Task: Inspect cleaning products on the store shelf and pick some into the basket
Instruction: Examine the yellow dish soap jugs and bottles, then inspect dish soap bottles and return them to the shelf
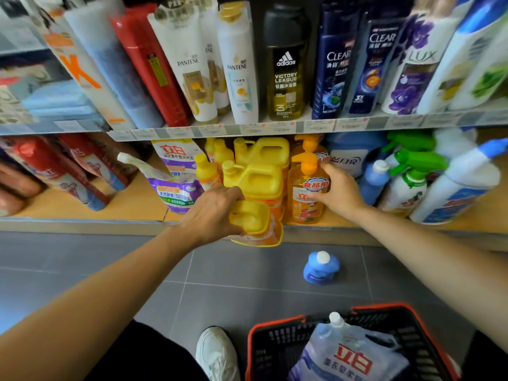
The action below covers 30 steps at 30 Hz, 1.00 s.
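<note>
Gripping a yellow jug [251,218] by its handle, the left hand [211,213] holds it tilted over the lower shelf [82,225] at its front edge. Beside it, the right hand [341,191] curls round a shelved orange pump bottle [305,193]. The basket [275,328] stands on open floor [233,273] below.

Light was bright and even, seemingly from overhead; soft shadow lay under the upper shelf [247,131]. The middle was sharpest, where the yellow jug [251,217] and the orange pump bottle [301,211] showed crisp edges. Toward the borders the wide lens bowed the shelf line and smeared things: the white bottle [461,185] at right and the red packs [63,166] at left were blurred, their labels unreadable.
</note>
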Tool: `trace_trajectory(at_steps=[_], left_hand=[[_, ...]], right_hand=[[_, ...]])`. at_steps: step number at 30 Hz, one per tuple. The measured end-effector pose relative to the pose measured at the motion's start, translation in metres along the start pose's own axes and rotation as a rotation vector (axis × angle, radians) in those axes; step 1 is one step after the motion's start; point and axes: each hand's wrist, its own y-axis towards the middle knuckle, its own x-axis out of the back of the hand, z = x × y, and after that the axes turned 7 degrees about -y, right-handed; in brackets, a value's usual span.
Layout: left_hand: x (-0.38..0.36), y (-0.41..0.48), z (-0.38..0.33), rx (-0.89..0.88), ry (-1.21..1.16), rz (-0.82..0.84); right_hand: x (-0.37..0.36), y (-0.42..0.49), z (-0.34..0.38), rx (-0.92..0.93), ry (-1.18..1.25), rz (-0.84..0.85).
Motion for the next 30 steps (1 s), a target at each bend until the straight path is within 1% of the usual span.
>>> trace_trajectory(at_steps=[6,18,30], left_hand=[[-0.005,0.023,0.003,-0.01,0.021,0.007],[-0.006,0.065,-0.003,-0.011,0.065,0.027],[-0.009,0.1,0.007,-0.026,0.142,0.032]], right_hand=[[0.0,0.002,-0.006,0.04,0.008,0.014],[-0.006,0.003,-0.011,0.012,0.039,-0.019],[-0.01,0.005,-0.018,0.011,0.091,-0.004]])
